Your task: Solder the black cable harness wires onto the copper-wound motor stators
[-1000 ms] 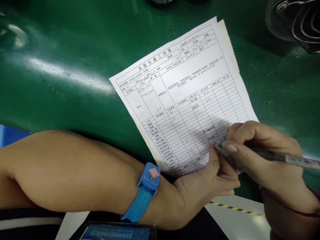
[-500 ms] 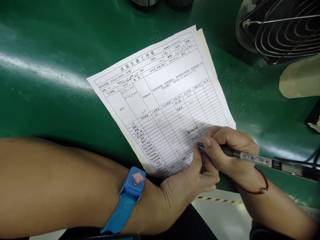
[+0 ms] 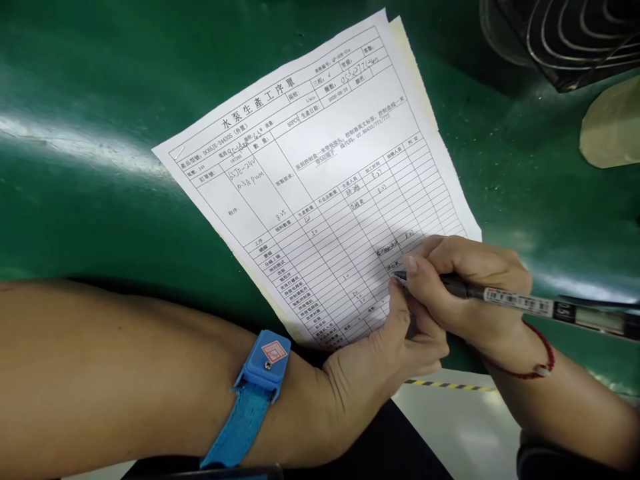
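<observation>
Versus half a second ago: view shifted, so the fan shows less and the metal cylinder at the top of the view has gone out of frame. The white printed paper form with handwritten entries (image 3: 320,180) appears a bit higher in view; pen tip is at about the same place on it. The pale rounded object at the right, absent from view one second ago, remains in sight.

Right hand (image 3: 470,313) closed round a black-barrelled pen with a white label (image 3: 520,301), thumb and fingers pinching close to the tip. Tip at a cell in the form's lower part, beneath handwritten characters; actual contact too small to tell. Red cord bracelet (image 3: 545,357) on that wrist.

Left hand (image 3: 380,353) partly curled, lying over the form's lower end, thumb extended to just beside the pen tip; whether its fingers grip the paper, cannot tell. Blue fabric wristband with square plastic buckle (image 3: 263,363) on that wrist.

Form lies slanted on the glossy green surface (image 3: 100,213), lower end toward the near edge, a pale yellow sheet (image 3: 398,32) peeking out underneath. Black fan with wire grille (image 3: 565,40) sits farther from the near edge, to the right. Pale rounded object (image 3: 613,127) just below it in view; can't tell if it's a container.
</observation>
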Demonstrator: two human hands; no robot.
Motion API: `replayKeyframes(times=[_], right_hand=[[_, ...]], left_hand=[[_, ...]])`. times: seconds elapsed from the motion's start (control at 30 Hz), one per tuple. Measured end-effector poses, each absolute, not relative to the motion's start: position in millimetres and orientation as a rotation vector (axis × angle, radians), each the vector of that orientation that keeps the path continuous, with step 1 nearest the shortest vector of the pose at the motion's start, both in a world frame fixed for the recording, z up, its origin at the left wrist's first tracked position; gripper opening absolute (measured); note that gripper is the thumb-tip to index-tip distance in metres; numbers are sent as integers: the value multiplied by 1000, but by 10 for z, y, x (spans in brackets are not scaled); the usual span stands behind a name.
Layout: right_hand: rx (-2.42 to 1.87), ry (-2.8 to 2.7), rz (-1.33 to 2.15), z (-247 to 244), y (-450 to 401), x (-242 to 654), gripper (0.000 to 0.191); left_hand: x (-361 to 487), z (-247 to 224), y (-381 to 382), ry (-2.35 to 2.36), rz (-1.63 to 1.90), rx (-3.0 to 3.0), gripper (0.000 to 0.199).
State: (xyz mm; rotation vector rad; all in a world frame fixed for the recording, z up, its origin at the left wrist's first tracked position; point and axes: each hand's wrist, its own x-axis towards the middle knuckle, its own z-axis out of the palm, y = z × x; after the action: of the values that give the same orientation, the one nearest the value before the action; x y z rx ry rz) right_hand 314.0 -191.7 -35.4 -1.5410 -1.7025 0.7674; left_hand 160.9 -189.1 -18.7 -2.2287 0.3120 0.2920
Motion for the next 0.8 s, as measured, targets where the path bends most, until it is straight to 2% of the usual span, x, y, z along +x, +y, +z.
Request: replayKeyframes(times=[0.23, 0.57, 0.8], right_hand=[[-1562, -1692, 765, -348, -1912, 3147, 35], [-1523, -1696, 802, -348, -1905, 3163, 36], [-1555, -1597, 800, -368, -1922, 3166, 35]], left_hand=[[1592, -189, -1860, 271, 248, -2571, 46], [1593, -162, -1875, 290, 319, -2547, 53], [1604, -144, -1831, 419, 305, -2210, 63]])
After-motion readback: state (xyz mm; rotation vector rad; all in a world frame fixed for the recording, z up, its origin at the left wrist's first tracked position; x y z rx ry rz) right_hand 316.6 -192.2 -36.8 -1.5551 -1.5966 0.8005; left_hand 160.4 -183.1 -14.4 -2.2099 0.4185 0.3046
